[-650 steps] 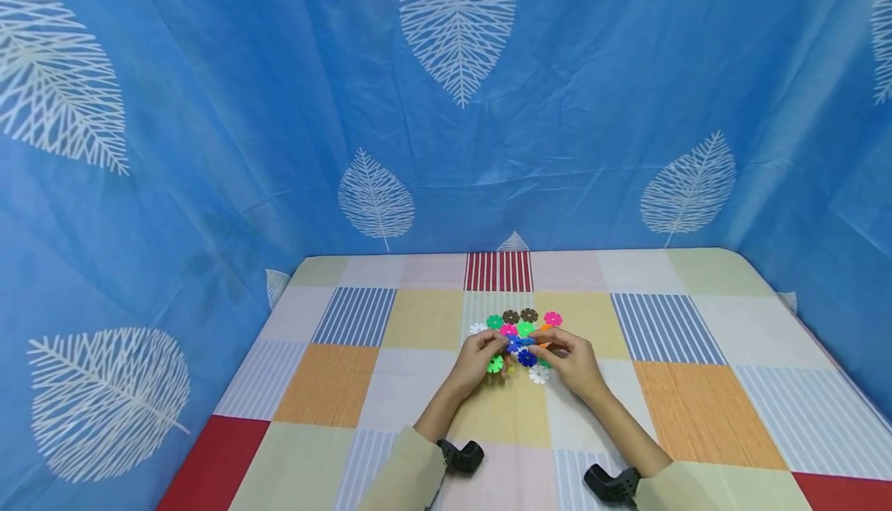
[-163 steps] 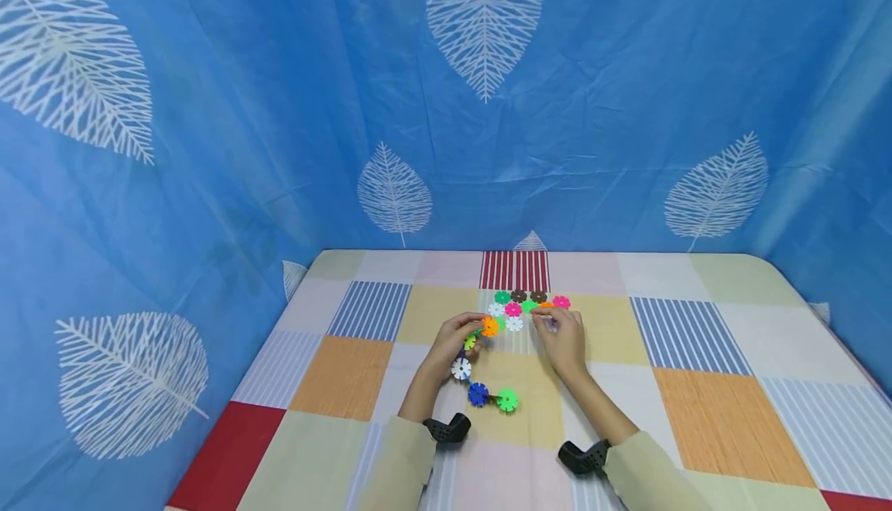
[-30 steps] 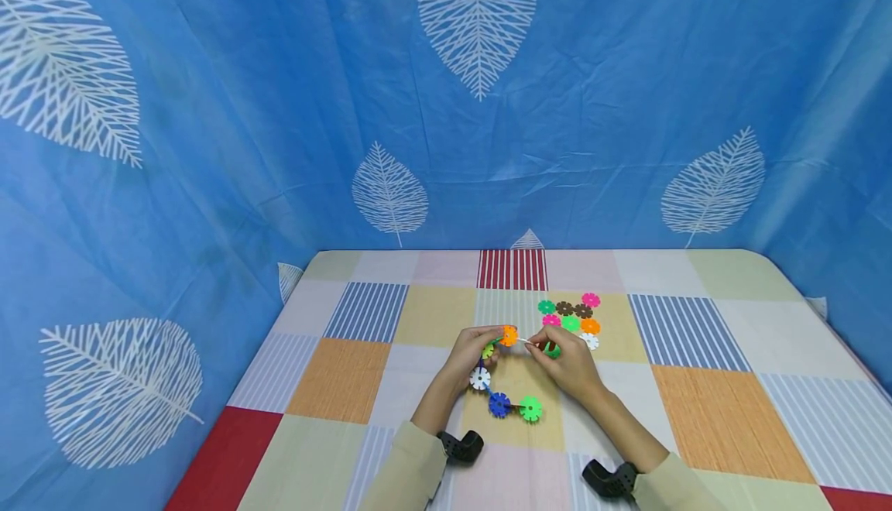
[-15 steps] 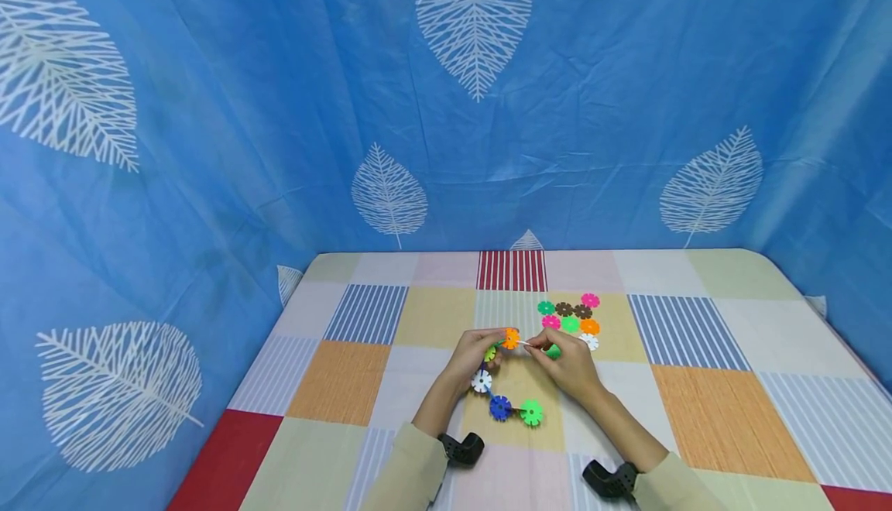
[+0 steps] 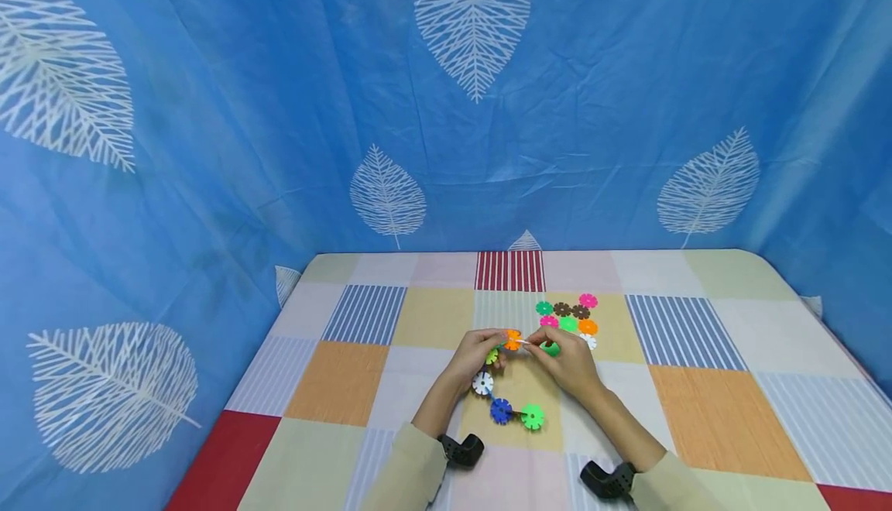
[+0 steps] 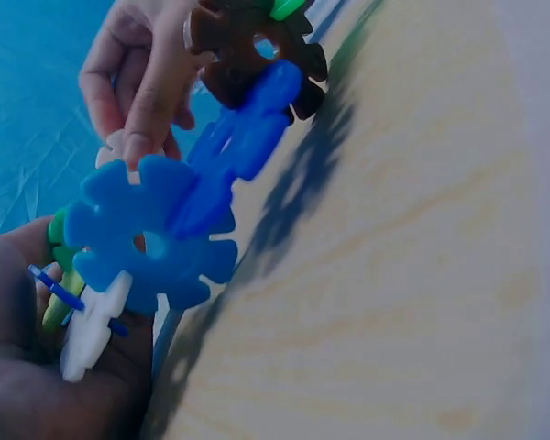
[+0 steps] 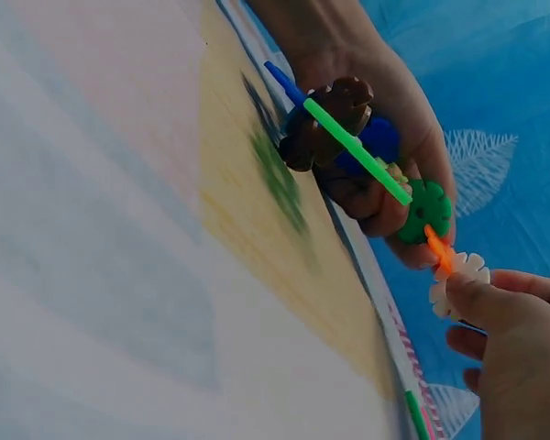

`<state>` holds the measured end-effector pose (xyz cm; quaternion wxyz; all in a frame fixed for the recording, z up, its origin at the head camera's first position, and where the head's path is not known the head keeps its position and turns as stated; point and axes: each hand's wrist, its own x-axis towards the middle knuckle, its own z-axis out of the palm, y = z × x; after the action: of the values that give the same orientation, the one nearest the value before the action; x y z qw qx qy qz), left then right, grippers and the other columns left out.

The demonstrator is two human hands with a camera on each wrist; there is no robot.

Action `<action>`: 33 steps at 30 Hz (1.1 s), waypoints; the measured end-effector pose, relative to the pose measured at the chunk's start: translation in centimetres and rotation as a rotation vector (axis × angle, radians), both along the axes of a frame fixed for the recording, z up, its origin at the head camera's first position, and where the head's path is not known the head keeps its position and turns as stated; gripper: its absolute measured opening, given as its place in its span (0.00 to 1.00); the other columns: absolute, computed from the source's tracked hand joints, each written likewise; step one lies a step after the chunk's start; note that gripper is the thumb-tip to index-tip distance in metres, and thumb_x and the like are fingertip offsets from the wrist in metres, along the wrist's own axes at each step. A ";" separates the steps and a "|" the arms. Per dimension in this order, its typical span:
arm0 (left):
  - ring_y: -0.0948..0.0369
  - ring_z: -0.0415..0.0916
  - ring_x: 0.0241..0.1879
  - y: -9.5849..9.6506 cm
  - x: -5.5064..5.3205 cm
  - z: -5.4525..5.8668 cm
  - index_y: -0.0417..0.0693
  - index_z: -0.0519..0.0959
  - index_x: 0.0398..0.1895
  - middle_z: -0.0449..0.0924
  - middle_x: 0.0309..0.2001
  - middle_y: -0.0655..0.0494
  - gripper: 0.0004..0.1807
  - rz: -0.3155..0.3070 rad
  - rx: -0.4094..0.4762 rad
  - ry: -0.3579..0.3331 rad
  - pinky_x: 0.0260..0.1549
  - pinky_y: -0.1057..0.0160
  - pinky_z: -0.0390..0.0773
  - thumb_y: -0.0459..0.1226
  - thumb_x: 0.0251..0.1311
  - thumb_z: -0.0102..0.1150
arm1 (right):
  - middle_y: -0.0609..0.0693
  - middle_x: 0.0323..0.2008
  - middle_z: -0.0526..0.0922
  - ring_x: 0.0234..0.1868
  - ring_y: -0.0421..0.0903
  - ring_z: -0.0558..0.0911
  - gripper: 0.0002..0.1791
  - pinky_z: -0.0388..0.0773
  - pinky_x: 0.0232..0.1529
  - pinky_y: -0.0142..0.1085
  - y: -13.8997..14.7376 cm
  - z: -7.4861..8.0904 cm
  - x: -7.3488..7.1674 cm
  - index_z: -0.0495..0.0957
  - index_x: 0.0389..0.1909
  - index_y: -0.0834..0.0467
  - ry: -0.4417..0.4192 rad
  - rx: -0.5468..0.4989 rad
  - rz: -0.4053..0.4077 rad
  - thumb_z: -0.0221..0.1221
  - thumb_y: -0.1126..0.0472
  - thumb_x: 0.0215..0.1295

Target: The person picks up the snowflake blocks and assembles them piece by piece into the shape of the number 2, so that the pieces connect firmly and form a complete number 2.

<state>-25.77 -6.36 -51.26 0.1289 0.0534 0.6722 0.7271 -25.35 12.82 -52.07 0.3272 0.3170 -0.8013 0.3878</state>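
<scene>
My left hand (image 5: 474, 358) holds a chain of notched plastic discs near its orange disc (image 5: 512, 340). My right hand (image 5: 567, 362) pinches a white disc (image 7: 472, 267) edge-on, touching the orange one; how deep their slots engage cannot be told. Behind the orange disc, a green disc (image 7: 429, 211) lies at the left fingertips. The chain's rest hangs below the left hand: another white disc (image 5: 482, 383), a light blue disc (image 6: 110, 229), a dark blue disc (image 5: 501, 411), a brown disc (image 6: 225, 55) and a bright green disc (image 5: 533, 417).
Several loose discs lie beyond the right hand, among them brown (image 5: 561, 309), pink (image 5: 588, 300), orange (image 5: 588, 327) and white (image 5: 588, 341) ones. A green disc (image 5: 550, 348) shows beside the right fingers. Patchwork cloth (image 5: 418, 317) covers the table; blue curtains (image 5: 592, 108) surround it.
Earlier my hands worked at blue discs over the pile; later the right hand reached among the loose discs. During the last second, the pinched white disc has drawn closer against the orange disc.
</scene>
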 end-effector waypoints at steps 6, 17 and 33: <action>0.62 0.76 0.19 -0.3 -0.4 -0.3 0.37 0.76 0.51 0.80 0.32 0.44 0.17 0.035 0.074 0.018 0.22 0.67 0.78 0.39 0.65 0.51 | 0.49 0.38 0.82 0.40 0.48 0.76 0.22 0.72 0.44 0.48 2.4 0.2 -0.5 0.81 0.44 0.58 -0.220 0.142 -0.090 0.71 0.56 0.45; 0.61 0.78 0.23 -0.2 -0.6 -0.1 0.35 0.76 0.50 0.79 0.31 0.42 0.16 0.038 0.116 0.041 0.26 0.65 0.80 0.37 0.65 0.49 | 0.43 0.26 0.76 0.29 0.43 0.72 0.17 0.71 0.41 0.42 3.9 0.2 -0.5 0.81 0.32 0.57 -0.349 0.167 -0.199 0.72 0.54 0.42; 0.61 0.77 0.24 -0.3 0.1 0.1 0.37 0.77 0.50 0.79 0.28 0.46 0.16 0.045 0.103 0.056 0.27 0.64 0.80 0.38 0.66 0.50 | 0.66 0.31 0.82 0.28 0.54 0.84 0.18 0.80 0.34 0.40 0.1 1.5 0.8 0.69 0.50 0.72 -0.910 -0.544 0.157 0.56 0.67 0.63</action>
<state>-25.72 -6.61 -51.18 0.0909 0.0650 0.6381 0.7618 -24.54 12.91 -50.52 -0.0131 0.0794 -0.7067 0.7029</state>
